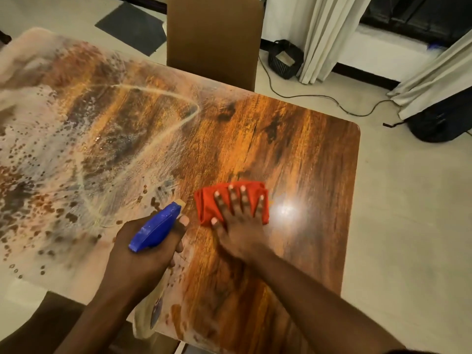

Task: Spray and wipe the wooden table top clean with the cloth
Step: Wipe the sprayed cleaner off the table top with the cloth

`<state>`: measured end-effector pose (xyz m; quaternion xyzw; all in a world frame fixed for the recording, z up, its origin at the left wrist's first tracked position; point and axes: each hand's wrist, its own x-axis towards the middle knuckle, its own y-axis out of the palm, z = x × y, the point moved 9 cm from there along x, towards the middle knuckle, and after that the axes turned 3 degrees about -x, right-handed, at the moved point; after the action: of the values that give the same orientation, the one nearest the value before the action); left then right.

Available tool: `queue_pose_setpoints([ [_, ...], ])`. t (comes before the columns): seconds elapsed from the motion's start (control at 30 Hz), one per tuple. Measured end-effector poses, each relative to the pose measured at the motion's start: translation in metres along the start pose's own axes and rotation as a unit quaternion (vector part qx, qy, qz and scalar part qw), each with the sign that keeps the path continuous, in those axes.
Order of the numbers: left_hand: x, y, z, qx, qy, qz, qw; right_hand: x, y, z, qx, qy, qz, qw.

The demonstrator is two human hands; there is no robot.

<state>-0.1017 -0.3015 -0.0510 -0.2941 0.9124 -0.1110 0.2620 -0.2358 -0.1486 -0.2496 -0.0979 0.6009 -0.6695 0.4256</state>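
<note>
The wooden table top (293, 149) fills the view; its left half is covered in whitish droplets and smeared streaks (76, 149). My left hand (145, 256) grips a spray bottle with a blue trigger head (155, 228), nozzle aimed toward the wet left side; the pale bottle body (153, 312) hangs below the hand. My right hand (240, 226) lies flat, fingers spread, pressing a folded red-orange cloth (207, 203) on the table near its middle. A bright light glare (287, 208) sits just right of the cloth.
A brown chair back (214, 37) stands at the table's far edge. On the floor to the right lie a black cable (319, 97), a black box-like device (283, 60), a dark bag (439, 121) and white curtains (321, 34). A dark chair seat (51, 310) shows at bottom left.
</note>
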Motion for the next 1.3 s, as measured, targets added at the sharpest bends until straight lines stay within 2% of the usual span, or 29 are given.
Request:
queue_pose_setpoints([
  [0.17, -0.025, -0.004, 0.011, 0.025, 0.013, -0.016, 0.999, -0.114, 0.055, 0.051, -0.018, -0.107, -0.023, 0.994],
  [0.33, -0.064, -0.01, 0.022, 0.037, 0.016, -0.026, 0.999, -0.208, 0.08, 0.015, -0.078, -0.146, -0.006, 0.986],
  [0.47, -0.113, -0.003, 0.044, 0.034, -0.004, -0.033, 0.999, -0.276, 0.084, -0.06, -0.089, -0.1, 0.01, 0.991],
  [0.6, -0.168, 0.0, 0.074, 0.002, -0.052, -0.075, 0.996, -0.308, 0.071, -0.128, -0.111, -0.06, 0.025, 0.992],
  [0.73, -0.21, -0.02, 0.102, -0.047, -0.106, -0.142, 0.983, -0.289, 0.047, -0.173, -0.103, 0.031, 0.042, 0.993],
  [0.83, -0.231, -0.035, 0.113, -0.086, -0.123, -0.173, 0.973, -0.229, 0.013, -0.186, -0.07, 0.118, 0.027, 0.99],
  [0.9, -0.24, -0.046, 0.118, -0.11, -0.125, -0.189, 0.968, -0.175, -0.003, -0.169, -0.039, 0.141, 0.02, 0.989],
  [1.0, -0.247, -0.056, 0.125, -0.128, -0.131, -0.199, 0.963, -0.105, -0.01, -0.11, -0.021, 0.126, 0.027, 0.991],
  [1.17, -0.248, -0.079, 0.136, -0.129, -0.125, -0.212, 0.961, -0.043, 0.015, 0.043, -0.057, -0.013, 0.071, 0.996],
  [1.3, -0.232, -0.109, 0.133, -0.113, -0.107, -0.225, 0.962, -0.045, 0.05, 0.164, -0.108, -0.144, 0.099, 0.979],
])
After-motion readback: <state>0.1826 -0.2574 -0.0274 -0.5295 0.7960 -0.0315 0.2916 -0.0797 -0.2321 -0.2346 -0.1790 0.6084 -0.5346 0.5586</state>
